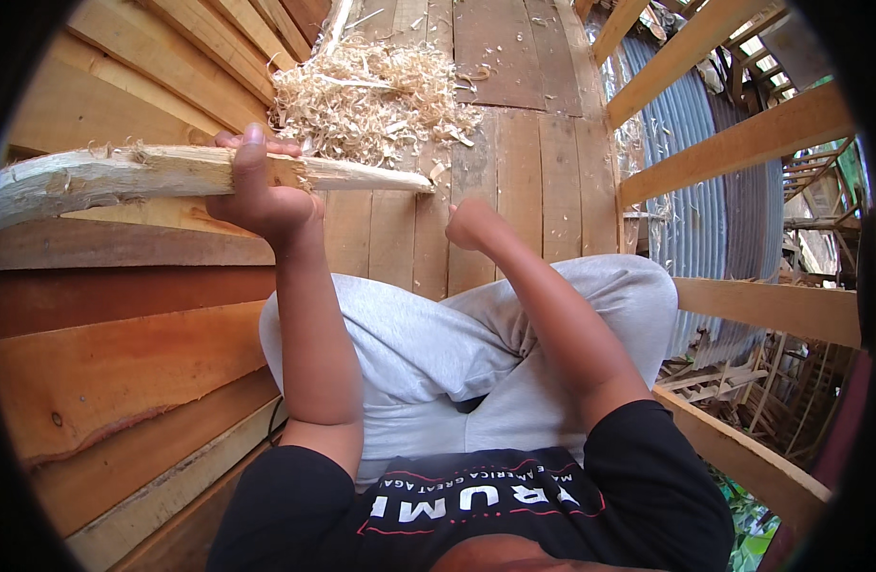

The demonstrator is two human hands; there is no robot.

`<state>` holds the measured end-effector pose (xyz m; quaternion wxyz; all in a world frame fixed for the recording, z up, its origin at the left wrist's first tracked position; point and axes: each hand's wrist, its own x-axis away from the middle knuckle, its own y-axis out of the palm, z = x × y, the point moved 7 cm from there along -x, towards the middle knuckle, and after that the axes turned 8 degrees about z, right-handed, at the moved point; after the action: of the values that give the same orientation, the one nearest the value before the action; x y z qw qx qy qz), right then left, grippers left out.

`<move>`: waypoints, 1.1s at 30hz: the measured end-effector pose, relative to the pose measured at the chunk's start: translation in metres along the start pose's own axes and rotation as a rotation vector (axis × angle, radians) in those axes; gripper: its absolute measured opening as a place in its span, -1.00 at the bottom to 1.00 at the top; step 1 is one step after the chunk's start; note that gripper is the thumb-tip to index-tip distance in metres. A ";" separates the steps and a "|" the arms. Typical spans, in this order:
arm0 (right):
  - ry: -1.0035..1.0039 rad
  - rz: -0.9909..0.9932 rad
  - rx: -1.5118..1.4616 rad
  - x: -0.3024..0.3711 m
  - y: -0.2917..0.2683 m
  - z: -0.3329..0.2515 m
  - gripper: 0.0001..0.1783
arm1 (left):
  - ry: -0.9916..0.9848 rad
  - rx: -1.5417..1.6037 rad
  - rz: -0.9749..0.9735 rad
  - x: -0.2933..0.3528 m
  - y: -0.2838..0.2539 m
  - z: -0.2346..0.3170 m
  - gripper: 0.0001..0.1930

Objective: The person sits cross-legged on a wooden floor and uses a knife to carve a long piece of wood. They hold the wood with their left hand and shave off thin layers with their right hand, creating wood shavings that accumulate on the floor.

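A long, pale, rough-peeled wooden pole (104,181) lies level in front of me, running from the left edge of the view to a narrower cut end. My left hand (259,186) is wrapped round it from below, thumb on the near side. Thin curled strips cling to its top and a small shaving hangs at the cut end. Just right of that end and apart from it, my right hand (473,225) is closed in a fist. Whatever it grips, if anything, is hidden behind the fingers.
A heap of wood shavings (376,100) covers part of the plank floor (533,172) ahead. Wooden boards (142,381) form a wall close on my left. A wooden railing (733,153) runs along my right, with corrugated metal sheets (686,200) beyond it. My crossed legs (400,353) are below.
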<state>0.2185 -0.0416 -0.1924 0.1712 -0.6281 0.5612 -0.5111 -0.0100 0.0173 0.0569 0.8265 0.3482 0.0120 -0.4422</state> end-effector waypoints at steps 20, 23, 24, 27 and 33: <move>-0.005 -0.057 0.058 0.004 -0.032 -0.020 -0.63 | -0.006 0.000 0.121 -0.006 -0.013 0.005 -0.84; -0.033 0.034 -0.049 0.003 -0.031 -0.022 -0.58 | 0.014 -0.007 0.161 -0.008 -0.013 0.005 -0.85; -0.033 0.075 -0.102 0.005 -0.031 -0.024 -0.52 | 0.015 -0.013 0.171 -0.007 -0.013 0.005 -0.86; 0.022 0.145 -0.205 0.010 -0.031 -0.028 -0.54 | 0.043 -0.100 0.141 -0.006 -0.008 0.008 -0.83; 0.160 0.224 -0.348 -0.005 -0.019 -0.010 -0.57 | 0.045 -0.130 0.124 -0.007 -0.009 0.009 -0.83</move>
<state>0.2205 -0.0273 -0.1759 0.0711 -0.5394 0.7191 -0.4323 -0.0237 0.0135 0.0611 0.8726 0.3036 0.0377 -0.3807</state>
